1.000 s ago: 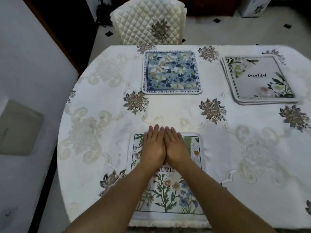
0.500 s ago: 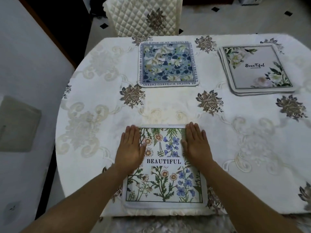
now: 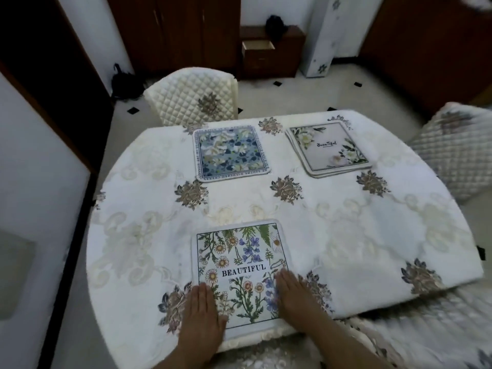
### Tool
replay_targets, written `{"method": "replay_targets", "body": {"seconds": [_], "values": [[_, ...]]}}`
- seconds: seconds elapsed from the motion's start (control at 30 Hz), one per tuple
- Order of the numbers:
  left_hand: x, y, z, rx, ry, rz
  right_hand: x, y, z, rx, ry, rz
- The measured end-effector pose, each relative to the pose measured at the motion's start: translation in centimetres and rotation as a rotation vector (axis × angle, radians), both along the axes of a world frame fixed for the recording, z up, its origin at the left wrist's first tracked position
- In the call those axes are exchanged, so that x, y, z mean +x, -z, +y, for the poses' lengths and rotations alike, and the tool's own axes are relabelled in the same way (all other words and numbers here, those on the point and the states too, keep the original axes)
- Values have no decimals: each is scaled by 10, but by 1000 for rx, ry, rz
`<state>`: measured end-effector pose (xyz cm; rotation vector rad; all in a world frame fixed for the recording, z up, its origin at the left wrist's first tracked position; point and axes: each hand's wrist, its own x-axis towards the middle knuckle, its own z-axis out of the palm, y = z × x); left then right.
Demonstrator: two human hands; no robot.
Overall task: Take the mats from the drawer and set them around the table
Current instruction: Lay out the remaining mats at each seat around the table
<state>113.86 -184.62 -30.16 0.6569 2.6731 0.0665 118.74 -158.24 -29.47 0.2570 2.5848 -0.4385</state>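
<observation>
A wildflower mat (image 3: 241,272) printed BEAUTIFUL lies at the near edge of the table (image 3: 372,235). My left hand (image 3: 201,318) rests flat on its lower left corner, fingers straight. My right hand (image 3: 298,302) lies flat on its lower right edge. A blue floral mat (image 3: 231,153) sits at the far side in front of a chair. To its right lies a small stack of grey mats (image 3: 328,149), the top one printed with white flowers. An open drawer (image 3: 258,46) shows in a dark wooden cabinet far behind.
A quilted cream chair (image 3: 191,97) stands at the table's far side. Another quilted chair (image 3: 458,153) is at the right. A white embroidered cloth covers the table. A white wall and dark door frame run along the left.
Both hands have slid apart and down the wildflower mat, from its top middle to its lower corners. The camera has tilted up, bringing the cabinet and drawer into view.
</observation>
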Motion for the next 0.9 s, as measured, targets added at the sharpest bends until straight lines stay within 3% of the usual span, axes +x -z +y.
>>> {"method": "replay_targets", "body": {"seconds": [0.07, 0.17, 0.5, 0.9], "values": [[-7, -6, 7, -70, -9, -25, -8, -21, 3, -61, 71, 16], [-18, -31, 25, -1, -56, -3, -5, -47, 15, -41, 168, 128], [-15, -107, 153, 65, -44, 181, 36, -107, 160, 147, 91, 387], [39, -143, 310, 165, -128, 247, 77, -150, 338, 146, 146, 434]]}}
